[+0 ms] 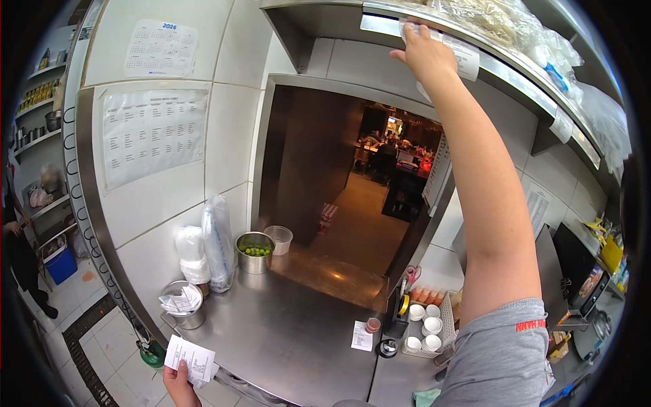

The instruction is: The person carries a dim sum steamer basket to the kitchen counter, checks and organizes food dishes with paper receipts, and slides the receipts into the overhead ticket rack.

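My left hand, low at the left, is closed on white printed receipts held over the counter's front edge. My right hand reaches up to the metal ticket rail along the overhead shelf. Its fingers lie against a paper slip on the rail, and the thumb sticks out apart to the left. Beside it another printed slip hangs from the rail, partly behind my hand. A further slip hangs farther right.
On the steel counter stand a metal pot of green pieces, a clear plastic tub, a metal container with papers, and a receipt under a small cup. A basket holds white cups. A person's dark-clothed leg shows far left.
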`<action>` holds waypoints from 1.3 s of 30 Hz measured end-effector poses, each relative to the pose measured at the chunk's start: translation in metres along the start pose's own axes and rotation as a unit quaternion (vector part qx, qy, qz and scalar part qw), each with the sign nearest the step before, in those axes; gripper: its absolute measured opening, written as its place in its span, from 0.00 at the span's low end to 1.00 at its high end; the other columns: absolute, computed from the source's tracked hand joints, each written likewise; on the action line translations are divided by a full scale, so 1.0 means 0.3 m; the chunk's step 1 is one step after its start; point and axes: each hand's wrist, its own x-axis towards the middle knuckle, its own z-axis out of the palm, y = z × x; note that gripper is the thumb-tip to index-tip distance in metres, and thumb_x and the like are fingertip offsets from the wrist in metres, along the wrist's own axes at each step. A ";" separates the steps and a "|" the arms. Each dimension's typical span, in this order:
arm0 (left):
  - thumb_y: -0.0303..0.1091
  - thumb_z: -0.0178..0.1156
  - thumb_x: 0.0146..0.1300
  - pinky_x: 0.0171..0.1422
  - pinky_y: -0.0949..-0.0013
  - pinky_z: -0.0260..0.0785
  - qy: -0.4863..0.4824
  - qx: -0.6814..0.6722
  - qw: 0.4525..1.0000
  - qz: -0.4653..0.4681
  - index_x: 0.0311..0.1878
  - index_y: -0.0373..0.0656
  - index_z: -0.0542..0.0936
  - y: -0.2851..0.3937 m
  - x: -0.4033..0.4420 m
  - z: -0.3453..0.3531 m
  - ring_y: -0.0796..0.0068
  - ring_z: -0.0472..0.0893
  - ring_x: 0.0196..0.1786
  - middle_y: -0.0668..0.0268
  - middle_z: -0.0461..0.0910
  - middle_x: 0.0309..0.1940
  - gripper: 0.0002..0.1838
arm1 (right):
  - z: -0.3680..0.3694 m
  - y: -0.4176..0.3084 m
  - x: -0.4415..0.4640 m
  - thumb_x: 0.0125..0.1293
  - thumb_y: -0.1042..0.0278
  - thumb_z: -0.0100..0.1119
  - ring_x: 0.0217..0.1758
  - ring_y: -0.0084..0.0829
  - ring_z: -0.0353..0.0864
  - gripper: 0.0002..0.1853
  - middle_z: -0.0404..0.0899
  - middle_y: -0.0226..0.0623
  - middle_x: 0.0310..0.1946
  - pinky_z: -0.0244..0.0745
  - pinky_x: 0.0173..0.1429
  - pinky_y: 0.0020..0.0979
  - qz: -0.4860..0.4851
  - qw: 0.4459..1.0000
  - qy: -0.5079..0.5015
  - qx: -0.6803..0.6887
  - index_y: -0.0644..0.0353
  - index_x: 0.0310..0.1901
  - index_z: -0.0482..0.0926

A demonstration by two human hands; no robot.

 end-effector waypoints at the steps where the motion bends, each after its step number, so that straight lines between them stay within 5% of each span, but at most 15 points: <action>1: 0.26 0.52 0.70 0.55 0.68 0.74 -0.004 0.004 1.000 -0.002 0.57 0.35 0.74 -0.003 -0.008 0.001 0.72 0.82 0.48 0.60 0.82 0.50 0.14 | 0.009 0.030 -0.008 0.66 0.41 0.54 0.57 0.43 0.80 0.35 0.60 0.41 0.71 0.82 0.52 0.42 -0.033 0.999 0.009 -0.004 0.51 0.69 0.61; 13: 0.25 0.53 0.70 0.54 0.69 0.74 -0.024 -0.017 1.000 0.008 0.56 0.34 0.74 -0.029 -0.057 0.066 0.73 0.82 0.48 0.60 0.82 0.48 0.13 | 0.062 0.103 -0.021 0.66 0.55 0.58 0.49 0.44 0.83 0.28 0.65 0.32 0.65 0.83 0.48 0.42 -0.091 0.994 0.058 0.015 0.43 0.66 0.64; 19: 0.26 0.53 0.70 0.53 0.70 0.74 0.002 -0.006 1.000 0.004 0.55 0.35 0.75 -0.027 -0.055 0.026 0.73 0.82 0.47 0.61 0.82 0.48 0.13 | 0.065 0.099 0.012 0.65 0.75 0.47 0.45 0.44 0.85 0.32 0.63 0.31 0.68 0.84 0.43 0.42 -0.078 0.995 0.050 -0.026 0.35 0.70 0.60; 35: 0.25 0.52 0.70 0.54 0.68 0.75 -0.015 0.005 1.000 0.006 0.58 0.33 0.73 -0.012 -0.058 0.075 0.71 0.82 0.49 0.59 0.81 0.50 0.15 | 0.077 0.129 -0.027 0.66 0.69 0.52 0.41 0.45 0.86 0.26 0.68 0.39 0.60 0.84 0.41 0.43 -0.031 0.995 0.083 -0.044 0.48 0.67 0.64; 37: 0.25 0.54 0.70 0.57 0.67 0.71 -0.034 0.074 0.997 -0.006 0.60 0.28 0.72 0.012 -0.068 0.076 0.69 0.78 0.53 0.56 0.78 0.54 0.18 | 0.063 0.192 -0.023 0.67 0.62 0.54 0.42 0.45 0.85 0.26 0.74 0.41 0.56 0.81 0.44 0.43 -0.118 0.981 0.131 0.086 0.48 0.66 0.65; 39: 0.25 0.54 0.70 0.57 0.67 0.71 -0.030 0.074 0.997 -0.006 0.60 0.28 0.72 0.024 -0.072 0.083 0.69 0.79 0.52 0.56 0.78 0.53 0.17 | 0.084 0.303 0.010 0.67 0.59 0.54 0.42 0.45 0.85 0.24 0.76 0.42 0.54 0.79 0.46 0.43 -0.065 0.958 0.192 0.204 0.49 0.65 0.66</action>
